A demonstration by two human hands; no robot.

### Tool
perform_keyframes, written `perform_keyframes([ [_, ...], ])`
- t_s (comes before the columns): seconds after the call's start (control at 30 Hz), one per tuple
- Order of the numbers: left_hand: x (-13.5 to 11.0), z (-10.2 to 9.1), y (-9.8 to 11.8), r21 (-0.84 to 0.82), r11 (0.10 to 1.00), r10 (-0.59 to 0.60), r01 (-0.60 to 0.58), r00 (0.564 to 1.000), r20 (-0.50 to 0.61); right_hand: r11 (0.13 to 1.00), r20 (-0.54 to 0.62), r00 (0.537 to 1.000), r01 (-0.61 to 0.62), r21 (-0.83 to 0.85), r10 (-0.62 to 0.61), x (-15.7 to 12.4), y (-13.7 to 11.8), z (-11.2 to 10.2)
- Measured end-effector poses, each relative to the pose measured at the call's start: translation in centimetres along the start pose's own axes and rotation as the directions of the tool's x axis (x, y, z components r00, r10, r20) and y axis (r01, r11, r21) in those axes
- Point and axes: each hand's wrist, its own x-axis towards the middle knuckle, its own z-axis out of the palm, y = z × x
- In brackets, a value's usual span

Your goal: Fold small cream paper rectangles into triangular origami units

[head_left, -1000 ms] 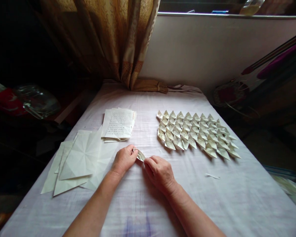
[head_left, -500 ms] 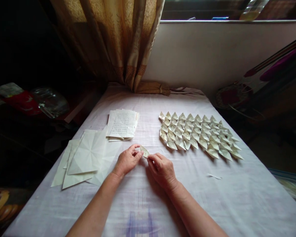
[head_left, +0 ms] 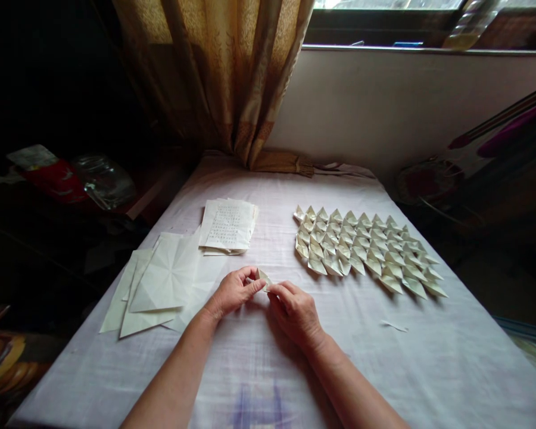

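Between my two hands is a small folded paper boat point(head_left: 263, 277), pale cream, with one pointed peak showing above the fingers. My left hand point(head_left: 237, 289) pinches its left side between thumb and fingers. From the right, my right hand point(head_left: 295, 308) grips its near right end with thumb and forefinger. Much of the boat is hidden behind the fingertips. To the right, many similar folded paper boats point(head_left: 360, 244) stand in close rows on the cloth.
Left of my hands lie loose creased paper sheets point(head_left: 165, 277). Behind them is a stack of written pages point(head_left: 227, 223). A thin white strip point(head_left: 393, 326) lies at right on the white tablecloth point(head_left: 339, 381). A gold curtain point(head_left: 214, 71) hangs at the back.
The camera view has tilted up and turned slightly left. My left fingers have closed further over the boat, so less of it shows. My right hand keeps its pinch.
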Motion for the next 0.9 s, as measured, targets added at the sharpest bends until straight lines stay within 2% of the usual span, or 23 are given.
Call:
perform_keyframes([
  [0.17, -0.05, 0.08, 0.04, 0.049, 0.999, 0.006, -0.006, 1.000, -0.003, 1.000, -0.020, 1.000, -0.004, 0.005, 0.004, -0.01, -0.09, -0.04],
  [0.4, -0.36, 0.48, 0.41, -0.101, 0.994, -0.039, 0.040, 0.999, 0.014, 1.000, -0.038, 0.999, 0.012, -0.003, -0.012, -0.04, -0.14, -0.13],
  [0.7, -0.71, 0.59, 0.88, -0.240, 0.967, -0.092, 0.080, 0.995, -0.041, 1.000, -0.013, 1.000, 0.027, 0.002, -0.027, -0.01, -0.25, 0.00],
  [0.9, -0.85, 0.79, 0.91, -0.335, 0.936, -0.142, 0.111, 0.987, -0.070, 0.999, -0.036, 0.999, 0.019, 0.048, -0.018, 0.06, -0.51, 0.30],
])
